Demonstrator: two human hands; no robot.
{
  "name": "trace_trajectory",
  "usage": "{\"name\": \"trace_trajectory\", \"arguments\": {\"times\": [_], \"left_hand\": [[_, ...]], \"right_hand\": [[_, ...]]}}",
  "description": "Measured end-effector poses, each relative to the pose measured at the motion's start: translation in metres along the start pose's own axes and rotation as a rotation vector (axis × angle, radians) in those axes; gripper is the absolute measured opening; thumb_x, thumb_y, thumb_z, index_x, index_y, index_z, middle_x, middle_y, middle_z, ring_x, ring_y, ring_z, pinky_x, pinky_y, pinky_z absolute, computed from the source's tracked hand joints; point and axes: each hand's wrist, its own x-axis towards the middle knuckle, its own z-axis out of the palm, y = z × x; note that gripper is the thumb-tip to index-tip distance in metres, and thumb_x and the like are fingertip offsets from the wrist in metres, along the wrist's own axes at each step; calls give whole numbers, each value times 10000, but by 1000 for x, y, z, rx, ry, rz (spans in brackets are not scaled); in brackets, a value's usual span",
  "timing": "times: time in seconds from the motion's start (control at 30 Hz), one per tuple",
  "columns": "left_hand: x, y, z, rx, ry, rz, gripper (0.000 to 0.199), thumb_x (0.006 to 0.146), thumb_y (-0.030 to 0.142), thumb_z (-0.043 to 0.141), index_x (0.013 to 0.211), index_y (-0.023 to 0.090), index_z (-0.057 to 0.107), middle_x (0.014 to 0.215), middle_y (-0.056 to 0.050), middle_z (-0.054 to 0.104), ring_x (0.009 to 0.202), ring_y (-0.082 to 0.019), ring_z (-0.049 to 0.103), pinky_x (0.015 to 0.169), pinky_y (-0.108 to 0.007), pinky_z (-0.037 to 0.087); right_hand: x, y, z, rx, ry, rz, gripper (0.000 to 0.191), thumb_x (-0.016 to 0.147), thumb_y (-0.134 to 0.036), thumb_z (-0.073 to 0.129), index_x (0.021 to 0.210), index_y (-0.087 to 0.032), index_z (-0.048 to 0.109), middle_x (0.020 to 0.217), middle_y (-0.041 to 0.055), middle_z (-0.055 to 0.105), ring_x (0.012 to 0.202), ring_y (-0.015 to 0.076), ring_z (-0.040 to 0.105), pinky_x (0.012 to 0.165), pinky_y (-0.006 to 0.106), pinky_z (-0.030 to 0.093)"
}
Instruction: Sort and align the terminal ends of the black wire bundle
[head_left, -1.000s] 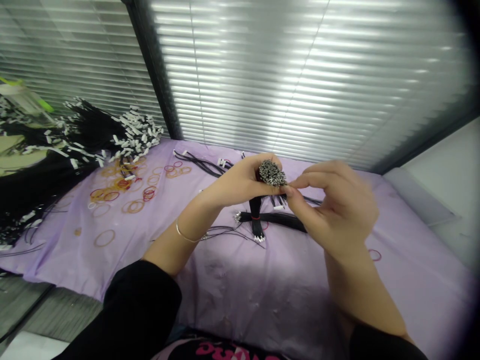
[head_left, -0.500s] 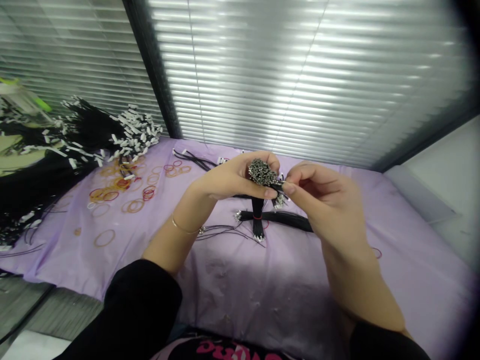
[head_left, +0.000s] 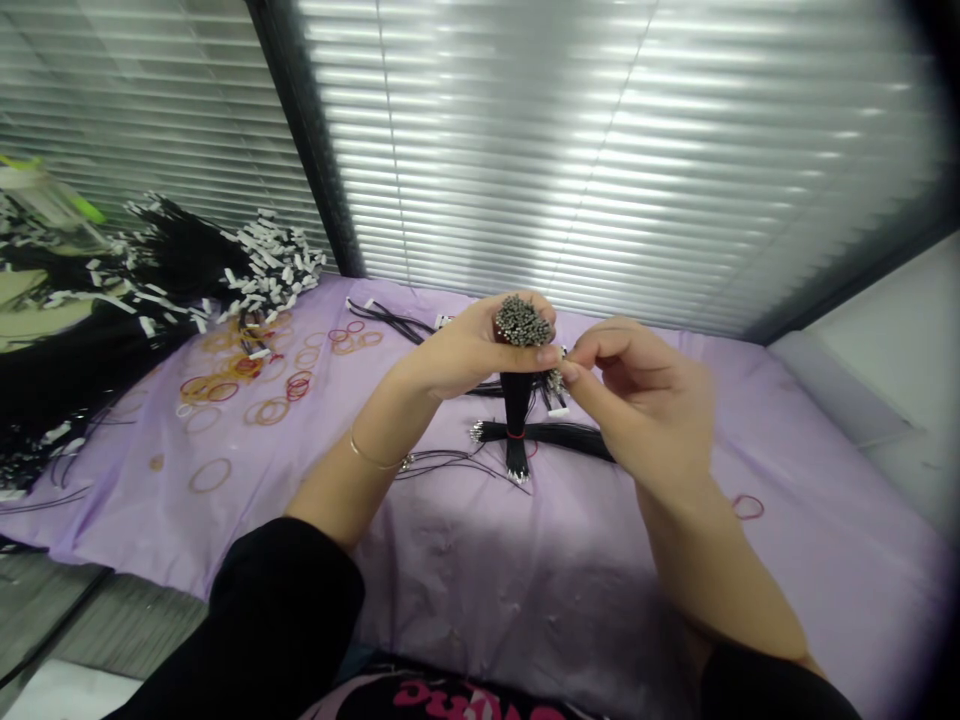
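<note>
The purple sheet [head_left: 465, 560] lies beneath the fingers of both hands, and the large heap of black wires [head_left: 199, 255] with white plugs sits well to their left. The right hand [head_left: 652, 410] presses its thumb and forefinger tips together just beside the left thumb; whether a wire lies between them cannot be told. Above the crossed bundles [head_left: 517, 405], the left hand [head_left: 476, 345] curls its fingers around the wire bundle [head_left: 523, 320], metal ends exposed over the thumb, while loose rubber bands [head_left: 246, 367] lie left of the fingers and a red band [head_left: 515, 435] binds wires below them.
</note>
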Motion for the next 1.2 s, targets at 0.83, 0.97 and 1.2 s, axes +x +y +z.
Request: {"name": "trace_trajectory", "arguments": {"times": [0.83, 0.97, 1.2], "left_hand": [[-2, 5, 4, 3, 18, -58, 321, 629, 161, 792, 802, 127, 524, 728, 24, 549, 689, -64, 531, 637, -185, 430], [-2, 5, 4, 1, 2, -43, 309, 628, 139, 785, 797, 118, 527, 709, 28, 531, 670, -55, 509, 620, -178, 414], [-2, 5, 2, 56, 32, -70, 353, 600, 178, 800, 810, 125, 521, 721, 30, 507, 680, -66, 487, 630, -200, 404]], "right_hand": [[5, -5, -6, -458, -12, -542, 257, 777, -92, 617, 987, -240, 623, 854, 37, 575, 736, 152, 567, 631, 316, 485], [6, -4, -7, -484, -1, -565, 260, 761, -74, 629, 971, -228, 633, 847, 43, 584, 734, 153, 568, 627, 316, 483], [7, -4, -7, -450, -47, -581, 247, 769, -93, 611, 972, -232, 633, 881, 44, 615, 763, 159, 594, 639, 318, 506]]}}
